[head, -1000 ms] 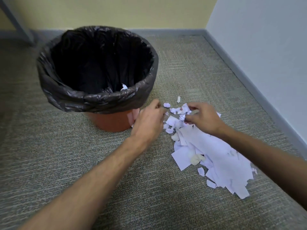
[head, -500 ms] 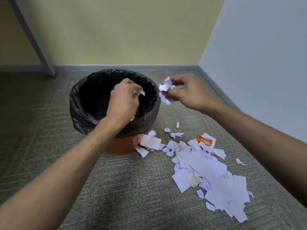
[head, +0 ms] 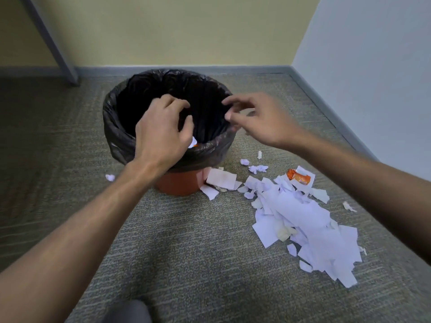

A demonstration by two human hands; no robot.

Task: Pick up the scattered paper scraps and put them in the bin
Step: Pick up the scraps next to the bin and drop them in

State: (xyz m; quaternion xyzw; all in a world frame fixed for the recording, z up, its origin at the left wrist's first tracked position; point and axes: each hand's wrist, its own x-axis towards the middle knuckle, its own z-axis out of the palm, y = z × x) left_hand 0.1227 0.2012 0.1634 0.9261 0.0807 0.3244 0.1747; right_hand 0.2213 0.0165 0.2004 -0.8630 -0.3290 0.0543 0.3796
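An orange bin (head: pixel 179 185) lined with a black bag (head: pixel 116 134) stands on the carpet in the middle of the view. My left hand (head: pixel 163 134) hovers over its near rim, fingers spread and empty. My right hand (head: pixel 258 117) is at the bin's right rim, fingers apart, holding nothing. A white scrap (head: pixel 193 142) shows inside the bag below my left hand. A pile of white paper scraps (head: pixel 300 217) lies on the floor to the right of the bin, with an orange wrapper (head: pixel 299 177) at its far side.
A single scrap (head: pixel 110 177) lies left of the bin. A larger piece (head: pixel 221 179) leans at the bin's base. A grey leg (head: pixel 50 40) stands at the back left. Walls with grey skirting close the corner behind and right. A dark knee (head: pixel 130 311) shows at the bottom.
Both hands rose from the pile with scraps, moved over the bin and opened. The scraps they held half a second ago are gone from the fingers.
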